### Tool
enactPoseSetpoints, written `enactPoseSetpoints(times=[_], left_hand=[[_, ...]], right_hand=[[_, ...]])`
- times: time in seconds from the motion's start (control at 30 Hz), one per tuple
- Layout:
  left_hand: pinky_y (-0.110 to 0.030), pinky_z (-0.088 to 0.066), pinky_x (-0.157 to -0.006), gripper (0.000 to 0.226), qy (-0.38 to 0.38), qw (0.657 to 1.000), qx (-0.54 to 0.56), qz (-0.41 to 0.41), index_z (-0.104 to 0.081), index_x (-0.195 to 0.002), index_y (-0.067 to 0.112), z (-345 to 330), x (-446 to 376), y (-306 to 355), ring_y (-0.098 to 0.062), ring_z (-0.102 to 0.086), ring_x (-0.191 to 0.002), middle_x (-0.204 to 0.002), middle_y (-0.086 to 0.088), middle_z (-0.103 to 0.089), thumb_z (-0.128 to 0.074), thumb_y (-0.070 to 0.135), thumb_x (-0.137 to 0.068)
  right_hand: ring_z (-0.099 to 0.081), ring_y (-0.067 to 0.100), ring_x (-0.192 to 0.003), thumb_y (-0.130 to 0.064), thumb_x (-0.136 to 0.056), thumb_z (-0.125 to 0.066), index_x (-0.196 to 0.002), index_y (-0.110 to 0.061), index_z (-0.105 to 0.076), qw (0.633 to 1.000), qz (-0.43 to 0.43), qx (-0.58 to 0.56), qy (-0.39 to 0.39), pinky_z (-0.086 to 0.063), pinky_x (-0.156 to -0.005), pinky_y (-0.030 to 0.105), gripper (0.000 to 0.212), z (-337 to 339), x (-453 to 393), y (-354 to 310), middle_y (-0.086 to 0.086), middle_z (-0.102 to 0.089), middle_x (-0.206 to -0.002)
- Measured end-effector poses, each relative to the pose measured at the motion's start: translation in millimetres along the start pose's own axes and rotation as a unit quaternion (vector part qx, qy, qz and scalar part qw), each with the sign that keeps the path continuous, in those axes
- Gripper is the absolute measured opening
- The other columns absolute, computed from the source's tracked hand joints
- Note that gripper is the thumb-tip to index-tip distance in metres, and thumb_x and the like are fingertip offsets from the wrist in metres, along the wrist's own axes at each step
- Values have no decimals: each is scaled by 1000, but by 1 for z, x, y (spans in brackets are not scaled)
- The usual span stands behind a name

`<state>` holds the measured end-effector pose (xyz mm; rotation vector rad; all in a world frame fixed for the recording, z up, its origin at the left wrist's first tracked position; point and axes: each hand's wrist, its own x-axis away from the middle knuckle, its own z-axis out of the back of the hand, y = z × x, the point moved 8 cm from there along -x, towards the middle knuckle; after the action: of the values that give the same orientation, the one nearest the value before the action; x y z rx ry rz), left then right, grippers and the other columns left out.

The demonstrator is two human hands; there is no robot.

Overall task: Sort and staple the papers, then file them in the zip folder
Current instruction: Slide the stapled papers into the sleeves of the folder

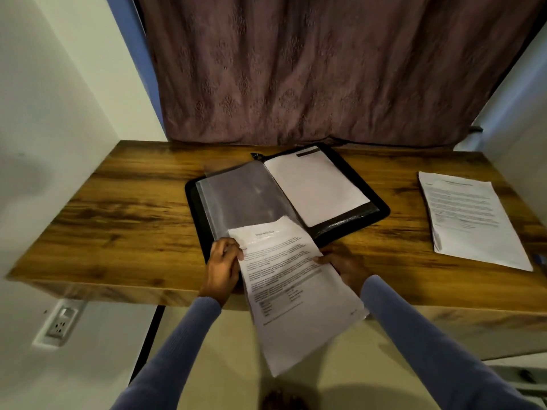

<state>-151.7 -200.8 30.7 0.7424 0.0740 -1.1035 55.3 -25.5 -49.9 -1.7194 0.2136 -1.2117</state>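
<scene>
- Gripping a white printed paper bundle [296,279] at its side edges, left hand [222,269] and right hand [344,266] fingers pinched it over the wooden surface's [118,202] near edge.
- Its far end overlapped the open black zip folder's [349,220] clear plastic sleeve [239,199].
- A second white paper stack [470,217] lay far right.

We count two hands: the left hand [224,263] and the right hand [344,263], each on one side of the same set of printed papers [296,288]. We count two sets of printed papers in all; the second set [470,216] lies at the right end of the table [124,202], and how many sheets each set contains we cannot tell. There is one black zip folder [381,207], lying open, with one white sheet [316,187] on its right half and what seem to be a few clear plastic sleeves [242,199] on its left half. We count one table, one curtain [325,69], and one wall socket [60,321].
</scene>
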Motion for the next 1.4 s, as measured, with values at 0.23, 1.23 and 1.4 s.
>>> enactPoseSetpoints(times=[0.23, 1.23, 1.4], left_hand=[[-25, -48, -78, 35, 31, 970, 164, 178, -58, -72, 23, 2, 17, -19, -24, -59, -84, -95, -10, -59, -61, -11, -77], [-28, -53, -72, 28, -107, 748, 427, 497, -61, -107, -4, -26, 0, -49, -18, -64, -81, -108, -15, -63, -65, -7, -79], [-34, -48, -83, 13, -103, 754, 413, 501, -59, -83, 3, -29, -1, -47, -23, -62, -84, -107, -17, -61, -62, -9, -81]], right_hand=[[-63, 22, -91, -21, -88, -61, -95, -19, -64, 989, 59, 134, 8, -51, -79, 34, 8, 0, 7, 1, 2, -66, -98], [-63, 26, -98, -24, -64, -84, -104, -21, -68, 992, -15, 68, -101, -54, -79, 42, 42, 22, 53, 22, 3, -70, -103], [-64, 29, -96, -17, -63, -79, -108, -10, -63, 996, -40, -41, -73, -54, -76, 43, 48, 37, 80, 49, 11, -67, -107]])
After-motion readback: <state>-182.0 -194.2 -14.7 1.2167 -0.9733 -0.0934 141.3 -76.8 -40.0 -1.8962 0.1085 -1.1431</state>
